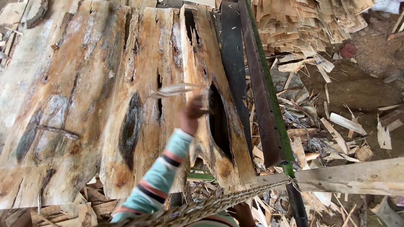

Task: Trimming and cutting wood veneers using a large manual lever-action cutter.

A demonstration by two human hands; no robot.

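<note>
A thin strip of wood veneer [176, 90] lay just above the middle of the frame, blurred, its long axis running nearly level, from a darker end at the left to a pale end at the right, tilted up a little toward the right. Its right end met a hand [192, 113] reaching up from the lower middle; the hand was blurred too, and it seemed curled around the strip's end, though the fingers could not be told apart, nor which of the person's hands it was. The arm wore a striped sleeve [162, 180] in pale green, white, black and orange.

Under the strip spread a wide sheet of rough veneer [84, 105], filling the left and middle of the frame, its grain running from top to bottom, with dark knots, long splits and a tall open hole [219, 122] just right of the hand. Along the sheet's right edge ran a dark metal bar [263, 105] with a green edge, slanting from the upper middle down toward the lower right.

A twisted rope [219, 204] crossed the bottom of the frame and met a pale wooden plank [353, 176] at the lower right. A stack of veneer pieces [307, 21] sat at the upper right, and scraps [332, 130] littered the dirt ground to the right. No container showed.
</note>
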